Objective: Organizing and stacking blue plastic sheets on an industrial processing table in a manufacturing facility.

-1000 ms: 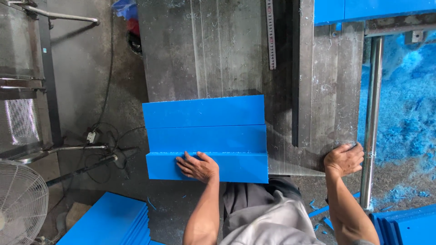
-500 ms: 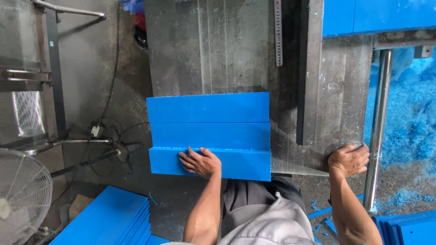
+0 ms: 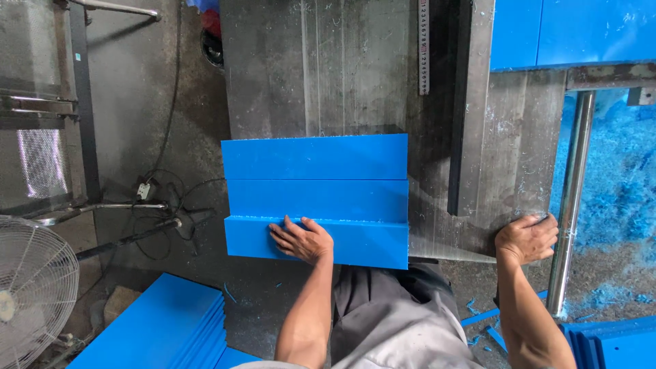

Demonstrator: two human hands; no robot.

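Three bright blue rectangular plastic boards [image 3: 316, 198], smooth and flat, lie side by side with long edges touching on the grey metal saw table [image 3: 342, 68], the nearest board [image 3: 369, 244] thicker at its front edge and overhanging the table's near edge.

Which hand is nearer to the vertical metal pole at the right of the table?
Right. The right hand grips the table's near corner, right beside the metal pole. The left hand lies flat on the blue boards, well to the pole's left.
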